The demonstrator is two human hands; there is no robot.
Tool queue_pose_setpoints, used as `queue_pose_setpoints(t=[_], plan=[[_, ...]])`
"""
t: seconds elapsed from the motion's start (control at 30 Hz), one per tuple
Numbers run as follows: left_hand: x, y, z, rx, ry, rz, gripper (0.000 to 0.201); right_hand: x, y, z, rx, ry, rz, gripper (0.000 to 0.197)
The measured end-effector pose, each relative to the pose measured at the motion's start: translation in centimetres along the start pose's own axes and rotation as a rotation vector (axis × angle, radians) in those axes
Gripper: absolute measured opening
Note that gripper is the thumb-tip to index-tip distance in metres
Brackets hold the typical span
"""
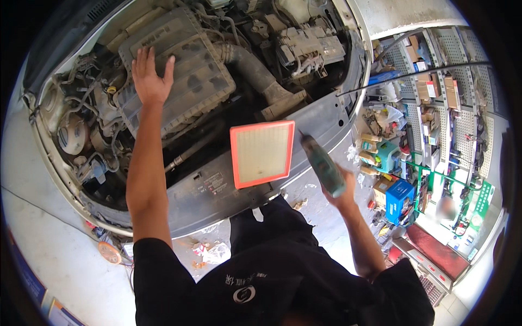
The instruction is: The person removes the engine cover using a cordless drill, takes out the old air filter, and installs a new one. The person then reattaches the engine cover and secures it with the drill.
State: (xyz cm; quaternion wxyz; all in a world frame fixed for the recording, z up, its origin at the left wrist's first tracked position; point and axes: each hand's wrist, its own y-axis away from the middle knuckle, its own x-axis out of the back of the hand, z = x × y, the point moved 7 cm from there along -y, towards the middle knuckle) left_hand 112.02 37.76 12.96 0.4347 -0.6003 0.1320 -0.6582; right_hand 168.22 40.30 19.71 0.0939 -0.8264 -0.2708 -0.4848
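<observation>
My left hand (150, 79) lies flat with its fingers stretched out on a dusty black engine cover (190, 76) in the open engine bay. A green and black power screwdriver (324, 165) is gripped in my right hand (343, 191), its dark tip pointing up and away toward the car's front edge. Between my arms, an air filter (263, 154) with an orange-red rim and pale pleats rests on the black front panel (204, 182). From the cover's right side a wide ribbed intake hose (250, 68) runs down to the front.
A battery (311, 46) with cables sits at the bay's far right. A thin dark rod (413, 73) crosses right of the car. Pegboard shelves (429, 98) with boxes, a blue box (399, 201) and a red-topped bench (435, 252) stand at the right.
</observation>
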Motion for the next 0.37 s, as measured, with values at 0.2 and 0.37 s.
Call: queue_pose_setpoints(t=[0.2,0.37], plan=[[8.0,13.7,12.0,0.485,0.241,-0.556,0.071,-1.1,19.2,13.6,-0.245,0.106,0.020,0.022],[4.2,23.2,19.4,0.398,0.105,-0.758,0.083,-6.3,23.7,20.3,-0.456,-0.310,-0.173,0.042]])
